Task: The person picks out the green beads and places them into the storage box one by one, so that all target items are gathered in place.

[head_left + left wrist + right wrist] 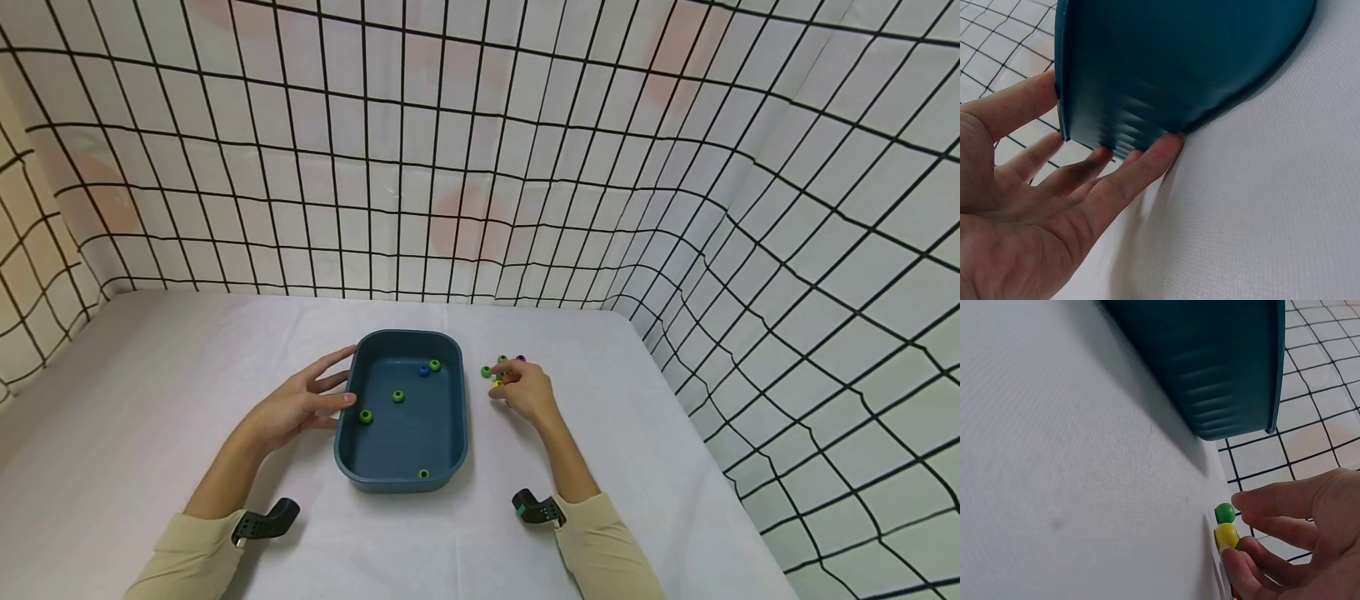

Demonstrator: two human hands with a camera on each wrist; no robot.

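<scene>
1. 5 round, holed beads [398, 397] lie inside the dark teal rectangular tray [405, 446], which stands on a white cloth [345, 550] between the 2 hands.
2. 4 of these are green; the blue bead [423, 371] sits just beside 1 of them toward the tray's far right corner, with 1 green near the tray's middle, 1 by its left wall and 1 at its near wall.
3. Left of the tray, the left hand [296, 406] has its fingers spread and nearly straight, touching the tray's outer side.
4. Right of the tray, the right hand [528, 392] bends its fingers and thumb around loose beads (whether it pinches any, I cannot tell).
5. Also right of the tray, the yellow bead [1227, 535] is at the thumb, a green bead [1225, 513] touches or nearly touches it, and a purple bead [521, 358] lies farther from the tray.
6. Beyond the tray rises black wire mesh [367, 252]; beige sleeves [191, 550] are nearer than the tray.
</scene>
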